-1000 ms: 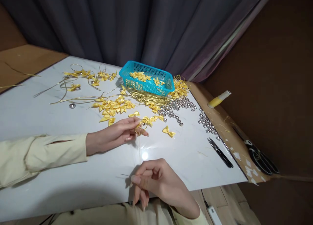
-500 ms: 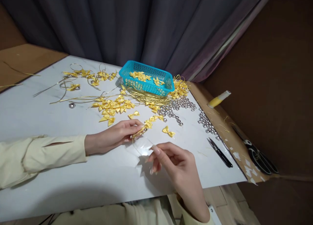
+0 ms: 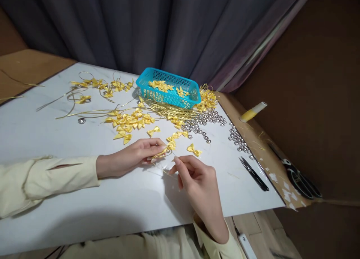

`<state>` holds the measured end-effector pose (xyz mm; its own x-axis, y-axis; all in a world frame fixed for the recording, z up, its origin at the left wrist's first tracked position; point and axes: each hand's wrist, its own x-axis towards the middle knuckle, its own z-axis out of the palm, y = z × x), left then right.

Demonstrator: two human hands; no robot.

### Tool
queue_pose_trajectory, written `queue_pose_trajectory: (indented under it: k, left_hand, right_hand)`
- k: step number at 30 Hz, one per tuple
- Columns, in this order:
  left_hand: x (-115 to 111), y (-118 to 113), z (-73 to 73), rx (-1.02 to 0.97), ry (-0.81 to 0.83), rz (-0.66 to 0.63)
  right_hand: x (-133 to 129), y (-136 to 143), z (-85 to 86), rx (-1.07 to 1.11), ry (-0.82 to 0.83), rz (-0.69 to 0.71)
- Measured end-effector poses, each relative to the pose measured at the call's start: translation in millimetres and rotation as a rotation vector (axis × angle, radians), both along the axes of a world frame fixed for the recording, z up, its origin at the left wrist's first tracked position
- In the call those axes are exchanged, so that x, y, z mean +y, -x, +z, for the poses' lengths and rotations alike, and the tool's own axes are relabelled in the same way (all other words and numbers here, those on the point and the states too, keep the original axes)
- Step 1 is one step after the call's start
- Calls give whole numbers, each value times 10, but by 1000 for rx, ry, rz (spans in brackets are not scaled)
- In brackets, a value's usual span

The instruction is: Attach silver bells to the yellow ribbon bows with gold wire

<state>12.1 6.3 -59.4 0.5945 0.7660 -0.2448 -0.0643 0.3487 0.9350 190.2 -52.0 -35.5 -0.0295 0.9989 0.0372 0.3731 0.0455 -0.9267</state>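
Note:
My left hand (image 3: 140, 154) pinches a yellow ribbon bow (image 3: 170, 145) above the white table, with a loop of thin gold cord (image 3: 161, 156) beside the fingertips. A silver bead seems to sit against this bow, partly covered by the fingers. My right hand (image 3: 194, 176) is closed in a pinch on the gold cord, just right of the left fingertips. Close by on the table lie a loose yellow bow (image 3: 194, 150) and a pile of yellow bows (image 3: 131, 121). Silver beads (image 3: 206, 120) are scattered beyond my right hand.
A blue plastic basket (image 3: 168, 96) with yellow bows stands at the back, gold cords (image 3: 168, 111) in front of it. Corded bows (image 3: 107, 87) lie at the far left. Black thread snips (image 3: 254, 174), scissors (image 3: 298, 178) and a yellow thread spool (image 3: 253, 112) are on the right.
My right hand has moved up and slightly left, nearer the bow, drawing the cord with it. My left hand stays almost in place, still pinching the bow.

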Motion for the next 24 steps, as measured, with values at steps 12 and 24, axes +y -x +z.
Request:
queue_pose_trajectory:
  k: [12,24]
  left_hand:
    - [-3,-15,-15,-71,47,35]
    - [16,-30,-35,-132,168,244]
  right_hand:
    - [-51,-6,69,218,113,36]
    - [-202,57,-114,949,813,438]
